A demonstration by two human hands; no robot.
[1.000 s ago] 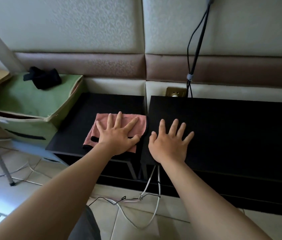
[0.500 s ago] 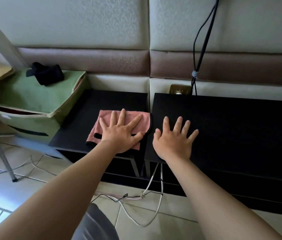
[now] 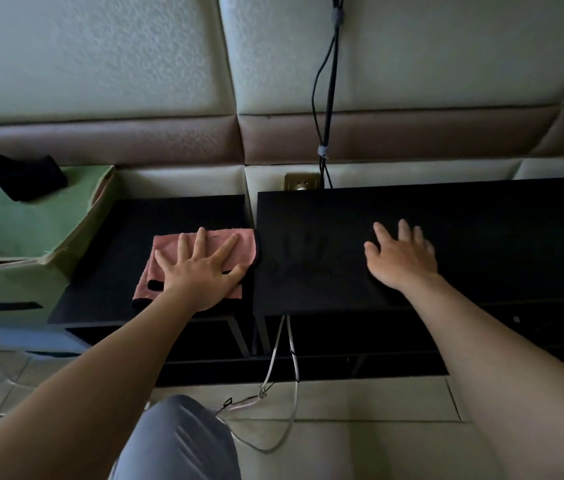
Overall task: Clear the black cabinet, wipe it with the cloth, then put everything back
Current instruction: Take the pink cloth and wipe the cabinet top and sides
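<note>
Two bare hands work a black cabinet set against a padded wall, its top carrying nothing but a cloth. At far left, a green box with a dark bundle lying on it stands touching the lower, smaller cabinet section. On that section the left hand lies flat, fingers spread, pressing the pink cloth near the section's right edge. Across the narrow gap, a faint handprint marks the taller top. Farther right, the right hand rests open on the bare surface, gripping nothing. Behind it, cables run down the wall to a socket. Clearing looks finished and wiping appears under way on the small section; the long top, judging by the print, may still need the cloth. Whatever came off the cabinet has yet to return, and where most of it sits cannot be told.
</note>
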